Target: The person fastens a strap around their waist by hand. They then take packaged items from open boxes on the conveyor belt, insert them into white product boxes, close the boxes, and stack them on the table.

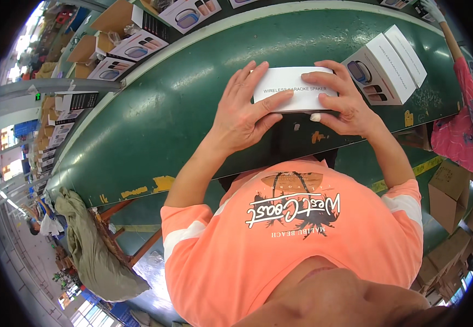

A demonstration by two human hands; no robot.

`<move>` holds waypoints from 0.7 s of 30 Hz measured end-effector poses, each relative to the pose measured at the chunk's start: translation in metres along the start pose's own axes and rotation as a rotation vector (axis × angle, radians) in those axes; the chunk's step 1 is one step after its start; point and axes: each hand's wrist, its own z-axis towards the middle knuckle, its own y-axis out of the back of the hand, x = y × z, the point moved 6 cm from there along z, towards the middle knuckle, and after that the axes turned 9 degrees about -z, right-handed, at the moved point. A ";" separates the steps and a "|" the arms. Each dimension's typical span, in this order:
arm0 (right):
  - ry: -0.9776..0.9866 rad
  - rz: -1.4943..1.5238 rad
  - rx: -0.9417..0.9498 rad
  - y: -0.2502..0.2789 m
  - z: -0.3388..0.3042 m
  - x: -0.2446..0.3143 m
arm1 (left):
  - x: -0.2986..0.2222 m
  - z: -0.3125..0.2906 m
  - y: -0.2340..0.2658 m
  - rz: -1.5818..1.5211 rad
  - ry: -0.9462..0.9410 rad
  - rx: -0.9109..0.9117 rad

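A white cardboard box (283, 80) with printing on its top face is held between my two hands, over the near part of the green table. My left hand (240, 111) grips its left end, with the thumb and a finger over the near edge and the other fingers on top. My right hand (351, 103) clasps the right end, its fingers curled over the top. One right fingertip shows a white covering. The box's underside and front are mostly hidden. To the right of my right hand stand two similar printed boxes (377, 72), one close behind the other.
The green table (154, 131) has a pale raised edge (138, 68) along its far side. Beyond it are printed boxes (138, 46) and open cartons. A person in a pink garment (463, 131) is at the right. Brown cartons (449, 193) sit lower right; khaki cloth (92, 245) drapes over a wooden seat.
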 end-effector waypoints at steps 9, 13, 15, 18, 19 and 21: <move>0.096 -0.153 -0.028 -0.009 0.013 0.026 | 0.001 -0.017 0.015 0.237 -0.138 0.078; 0.078 -0.205 -0.018 -0.004 0.012 0.020 | -0.008 0.004 0.024 0.074 -0.072 0.125; 0.057 -0.231 -0.019 0.006 0.012 0.022 | 0.002 0.022 0.037 0.008 -0.069 0.143; -0.074 -0.378 -0.065 0.024 -0.008 0.032 | 0.023 0.072 0.044 0.001 -0.127 0.041; -0.170 -0.467 -0.098 0.035 -0.020 0.035 | 0.031 0.100 0.040 0.083 -0.071 -0.003; -0.339 -0.616 -0.194 0.055 -0.035 0.039 | 0.053 0.156 0.033 0.184 -0.006 -0.064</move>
